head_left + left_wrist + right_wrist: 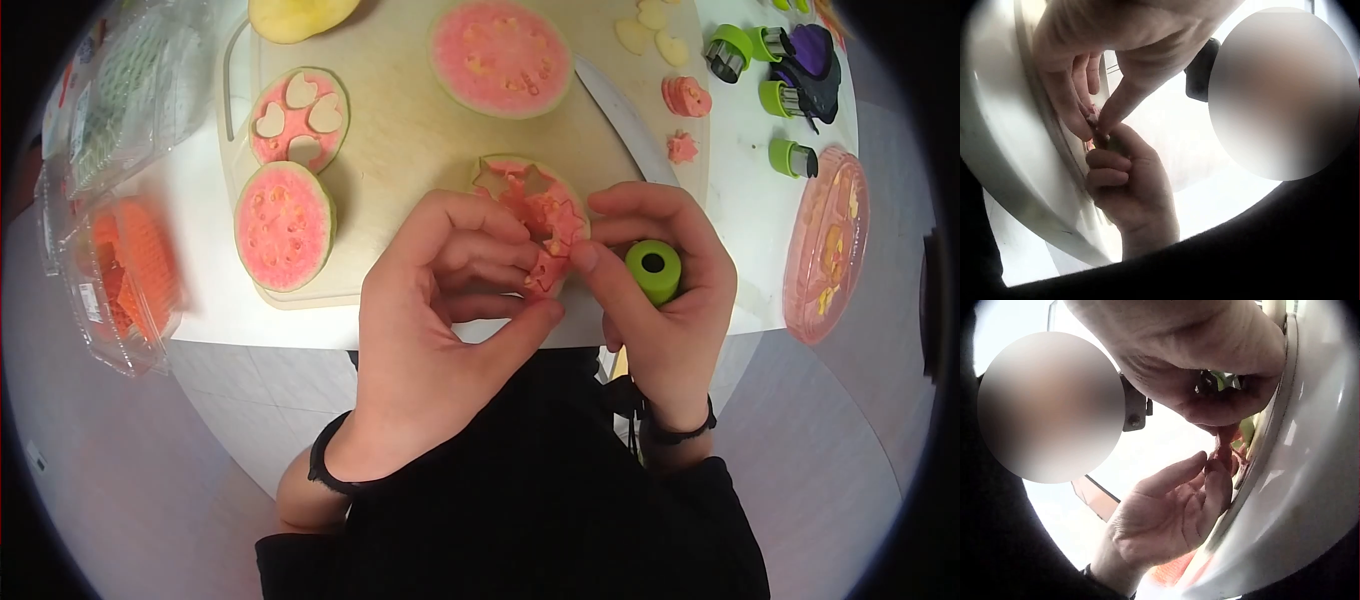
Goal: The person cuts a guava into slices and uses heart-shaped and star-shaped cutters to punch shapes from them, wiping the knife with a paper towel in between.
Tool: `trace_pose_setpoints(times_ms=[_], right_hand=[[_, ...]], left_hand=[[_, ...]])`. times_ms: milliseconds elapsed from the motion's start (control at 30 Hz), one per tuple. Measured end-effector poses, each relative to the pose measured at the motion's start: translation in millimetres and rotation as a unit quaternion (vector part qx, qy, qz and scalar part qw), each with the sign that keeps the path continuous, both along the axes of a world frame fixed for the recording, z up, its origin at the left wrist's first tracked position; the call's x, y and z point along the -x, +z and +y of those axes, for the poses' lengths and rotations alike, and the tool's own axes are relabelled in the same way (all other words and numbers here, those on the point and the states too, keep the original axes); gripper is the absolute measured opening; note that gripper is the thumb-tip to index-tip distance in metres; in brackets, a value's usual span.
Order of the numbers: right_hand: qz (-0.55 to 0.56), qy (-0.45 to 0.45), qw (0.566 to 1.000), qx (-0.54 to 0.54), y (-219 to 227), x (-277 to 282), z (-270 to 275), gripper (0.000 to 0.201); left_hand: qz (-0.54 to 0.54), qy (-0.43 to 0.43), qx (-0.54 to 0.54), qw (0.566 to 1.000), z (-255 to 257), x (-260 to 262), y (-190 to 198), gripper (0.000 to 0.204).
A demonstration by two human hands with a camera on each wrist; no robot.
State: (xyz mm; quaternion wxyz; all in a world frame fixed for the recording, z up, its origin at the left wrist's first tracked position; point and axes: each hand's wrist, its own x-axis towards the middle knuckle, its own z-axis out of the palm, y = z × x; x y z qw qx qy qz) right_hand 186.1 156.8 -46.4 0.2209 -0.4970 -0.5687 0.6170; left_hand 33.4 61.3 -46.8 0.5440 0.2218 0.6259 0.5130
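A pink guava slice (560, 222) with star-shaped cuts is at the board's near edge, its flesh partly torn open. My left hand (440, 285) pinches the slice's near-left part between thumb and fingers. On the other side, my right hand (675, 270) has thumb and fingertips at the slice's right edge. Tucked in the right palm is a green-handled cutter (668, 284), its cutting end hidden. Both wrist views show the fingertips of the two hands close together, the torn pink flesh (1227, 445) between them in the right wrist view.
On the cutting board (400, 150) lie a heart-cut guava slice (270, 147), a guava half (283, 228), a larger round slice (500, 60) and a knife (630, 120). Several green cutters (730, 50) stand right, near a pink lidded container (828, 250). Clear plastic packaging (130, 270) lies left.
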Motion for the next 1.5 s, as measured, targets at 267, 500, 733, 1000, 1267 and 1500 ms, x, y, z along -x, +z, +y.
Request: trace_pose_setpoints(times_ms=[267,500,733,1000,1267,1500], right_hand=[[-0.002,0.027,0.999,-0.024,-1.7,-4.8,0.5,0.027],[0.013,0.021,0.999,-0.040,-5.1,-3.1,-2.5,0.027],[0.031,0.017,0.999,-0.024,-6.3,-3.3,-3.8,0.028],[0.097,0.056,0.994,-0.019,-8.5,-10.7,-2.2,0.032],[0.072,0.046,0.995,-0.045,-12.4,-6.4,-4.4,0.037],[0.077,0.052,0.995,-0.047,-15.1,-9.6,-4.5,0.034]], left_hand=[[-0.003,0.027,-0.012,1.000,2.9,-2.9,-2.9,0.037],[0.029,0.041,-0.025,0.998,5.0,-5.9,-2.7,0.032],[0.007,0.060,-0.021,0.998,3.9,-7.5,-1.5,0.032],[0.011,0.086,-0.062,0.994,0.6,-6.6,-6.7,0.032],[-0.011,0.098,-0.064,0.993,1.8,-8.8,-8.8,0.031],[-0.037,0.105,-0.075,0.991,1.6,-7.6,-10.8,0.027]])
